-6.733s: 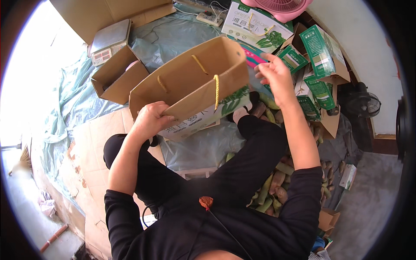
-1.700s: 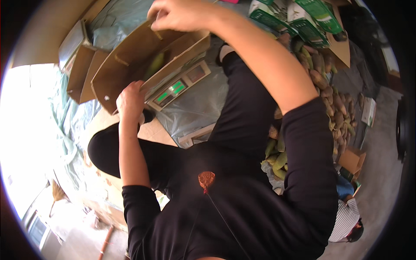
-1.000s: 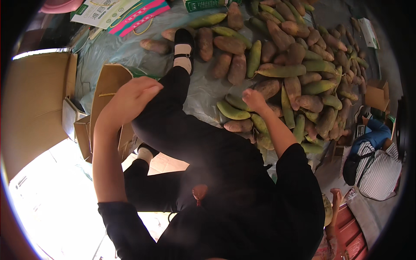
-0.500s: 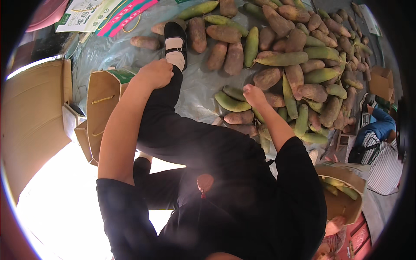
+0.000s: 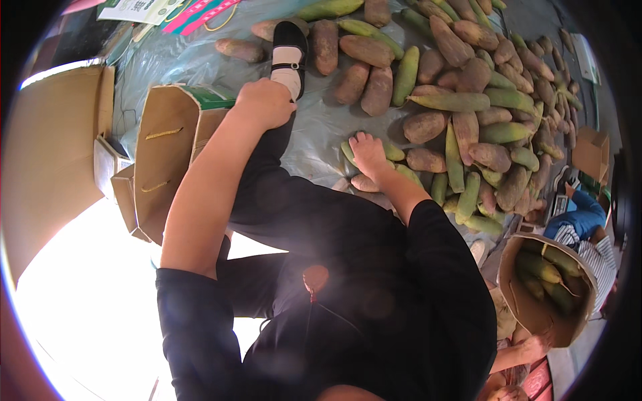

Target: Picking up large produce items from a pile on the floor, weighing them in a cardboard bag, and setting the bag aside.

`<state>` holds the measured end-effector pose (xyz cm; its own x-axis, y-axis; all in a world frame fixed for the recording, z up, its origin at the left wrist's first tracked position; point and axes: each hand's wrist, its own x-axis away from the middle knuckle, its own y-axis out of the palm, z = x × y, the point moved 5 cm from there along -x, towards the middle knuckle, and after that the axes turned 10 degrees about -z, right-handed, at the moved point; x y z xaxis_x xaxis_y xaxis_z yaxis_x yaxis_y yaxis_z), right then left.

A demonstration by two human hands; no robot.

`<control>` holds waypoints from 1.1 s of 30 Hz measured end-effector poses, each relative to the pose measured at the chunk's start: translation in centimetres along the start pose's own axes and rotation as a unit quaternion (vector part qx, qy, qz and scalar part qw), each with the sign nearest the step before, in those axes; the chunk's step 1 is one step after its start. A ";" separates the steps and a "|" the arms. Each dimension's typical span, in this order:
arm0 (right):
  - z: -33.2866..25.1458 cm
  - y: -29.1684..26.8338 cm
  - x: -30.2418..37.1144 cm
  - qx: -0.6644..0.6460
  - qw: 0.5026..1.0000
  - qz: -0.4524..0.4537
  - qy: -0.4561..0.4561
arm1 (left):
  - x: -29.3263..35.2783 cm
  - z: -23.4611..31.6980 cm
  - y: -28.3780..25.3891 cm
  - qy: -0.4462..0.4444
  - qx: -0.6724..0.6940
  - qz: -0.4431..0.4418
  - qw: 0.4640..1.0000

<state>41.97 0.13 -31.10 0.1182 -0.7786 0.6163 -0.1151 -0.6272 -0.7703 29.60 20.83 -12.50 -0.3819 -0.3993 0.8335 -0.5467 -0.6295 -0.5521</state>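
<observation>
While my right hand (image 5: 370,155) lies over a green radish (image 5: 348,154) on the plastic (image 5: 313,137), I can't tell whether its grip is closed; my left hand (image 5: 267,103) curls near my shoe (image 5: 289,35), its grip hidden. Wrapping round the radish's middle should hold it steadiest.

The right hand (image 5: 369,154) hides part of a green radish (image 5: 348,154) (its grip cannot be told), while the top edge crops a white box (image 5: 134,10) at eleven o'clock.
</observation>
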 end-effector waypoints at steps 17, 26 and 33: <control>-2.5 1.5 -2.1 0.008 0.995 -0.075 -0.066 | 2.2 -1.4 -0.2 -0.028 0.086 0.041 0.995; 1.2 -6.2 0.3 -0.179 0.979 -0.004 -0.099 | 14.4 -5.6 -3.3 0.082 0.239 0.226 0.941; 0.5 -21.7 2.5 -0.279 0.936 0.204 -0.061 | 26.2 -12.5 7.4 -0.035 0.371 0.383 0.845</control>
<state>45.21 11.76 -12.91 0.0602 -0.9690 0.2395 -0.6682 -0.2173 -0.7115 6.20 14.02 4.99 -0.3530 -0.9012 0.2513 0.4682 -0.4027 -0.7865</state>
